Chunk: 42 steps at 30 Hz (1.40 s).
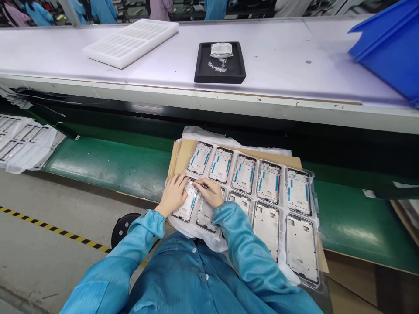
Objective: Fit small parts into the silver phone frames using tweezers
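Far off to the left of the fingers, more flat frames lie on white sheets (22,141) at the edge of the green belt (108,163).

The left hand (173,194) lies flat on a phone frame (187,201), the lower left one on the clear tray (314,192). Its fingers (181,179) are spread a little and press down on the top end of this frame. They hold nothing; they only rest on it.

Just to the right, the right hand (211,192) holds thin tweezers (204,186). Its fingers are pinched narrow around them. The tip of the tweezers points left and reaches the top of the same frame, right beside the left fingertips. It looks like the tip touches the frame, but it is too small to be sure. Under the right hand lies the next frame (205,214), partly hidden.

Above the fingers, a row of frames with blue strips (244,173) runs to the right. More frames with no strips (301,248) lie to the right of the right hand. The tray sits on brown cardboard (183,152).

Far above the fingers, on the white desk (278,69), sit a white foam tray (131,41), a black tray (220,63) with small shiny bits, and a blue bin (389,48).
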Available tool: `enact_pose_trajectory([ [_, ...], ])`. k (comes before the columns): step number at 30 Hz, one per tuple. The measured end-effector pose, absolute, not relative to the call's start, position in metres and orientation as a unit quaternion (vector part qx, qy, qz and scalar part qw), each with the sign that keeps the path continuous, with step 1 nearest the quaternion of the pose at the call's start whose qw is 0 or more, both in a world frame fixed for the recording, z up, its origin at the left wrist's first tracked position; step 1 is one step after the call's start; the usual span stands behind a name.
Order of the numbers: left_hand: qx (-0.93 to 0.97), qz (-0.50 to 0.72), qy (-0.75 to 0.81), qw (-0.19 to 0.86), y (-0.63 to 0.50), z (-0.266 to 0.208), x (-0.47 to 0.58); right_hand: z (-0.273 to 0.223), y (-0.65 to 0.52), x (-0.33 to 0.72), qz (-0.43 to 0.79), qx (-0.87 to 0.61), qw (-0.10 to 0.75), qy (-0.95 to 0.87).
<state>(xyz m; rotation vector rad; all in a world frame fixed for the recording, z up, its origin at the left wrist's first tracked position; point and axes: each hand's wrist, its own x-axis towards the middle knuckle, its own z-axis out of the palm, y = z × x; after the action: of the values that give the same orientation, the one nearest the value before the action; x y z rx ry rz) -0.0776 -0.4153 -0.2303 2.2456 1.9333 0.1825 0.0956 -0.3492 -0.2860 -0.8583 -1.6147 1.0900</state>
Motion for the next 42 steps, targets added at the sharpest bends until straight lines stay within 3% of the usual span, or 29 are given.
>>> enact_pose_trajectory([
  [25, 0.751, 0.077, 0.648, 0.101, -0.4158, -0.2296, -0.0773, -0.2819, -0.3469, 0.0957, 0.454, -0.355, 0.476, -0.664],
  [42, 0.756, 0.019, 0.650, 0.074, -0.4085, -0.2240, -0.0732, -0.2780, -0.3440, 0.0931, 0.515, -0.381, 0.480, -0.599],
])
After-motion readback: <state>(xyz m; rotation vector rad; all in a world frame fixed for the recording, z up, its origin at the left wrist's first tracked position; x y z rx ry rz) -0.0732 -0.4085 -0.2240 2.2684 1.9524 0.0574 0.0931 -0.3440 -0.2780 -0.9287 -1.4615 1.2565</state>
